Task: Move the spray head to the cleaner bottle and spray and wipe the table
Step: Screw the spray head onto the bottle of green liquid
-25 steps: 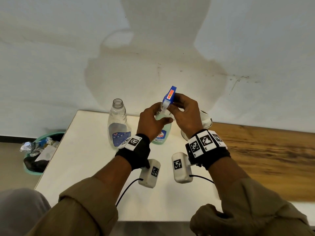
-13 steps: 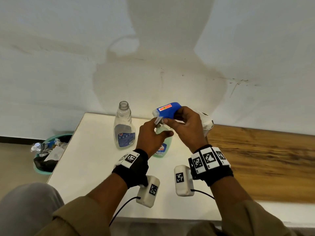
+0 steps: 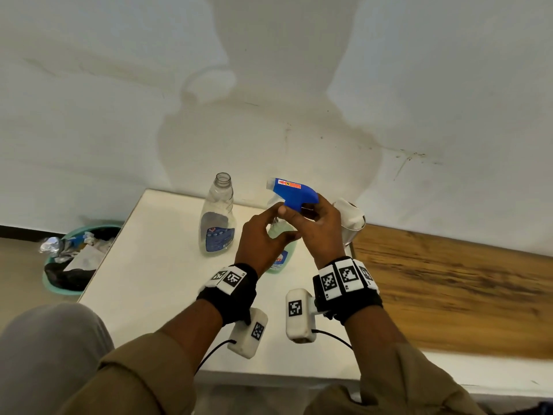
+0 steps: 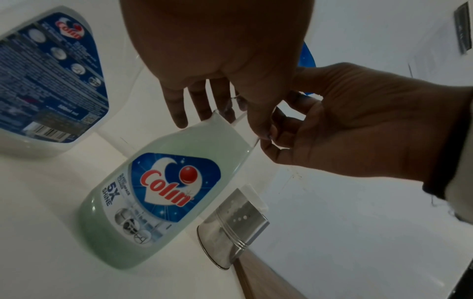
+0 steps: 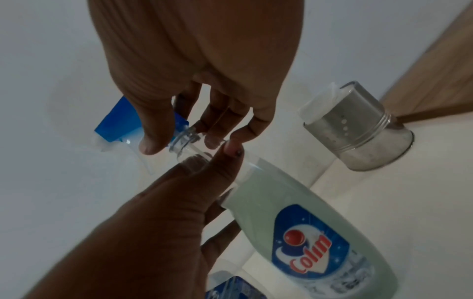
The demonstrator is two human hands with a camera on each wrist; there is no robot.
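The cleaner bottle [image 4: 163,192], filled with pale green liquid, stands on the white table [image 3: 155,265]. In the head view it is largely hidden behind my hands. My left hand [image 3: 260,238] holds its neck, thumb in front and fingers behind. The blue spray head [image 3: 294,193] sits over the bottle's mouth with its nozzle pointing left. My right hand [image 3: 317,229] grips the spray head at its base. In the right wrist view the fingers [image 5: 151,141] pinch the clear collar at the neck.
An empty clear bottle [image 3: 220,217] without a cap stands just left of the cleaner bottle. A steel cup [image 3: 353,226] holding a white cloth stands to the right, by the wooden surface [image 3: 449,289]. A green bin [image 3: 68,265] of rubbish sits on the floor at the left.
My right hand has turned the spray head on the bottle's neck, so the nozzle swung round to point left. My left hand has stayed on the neck.
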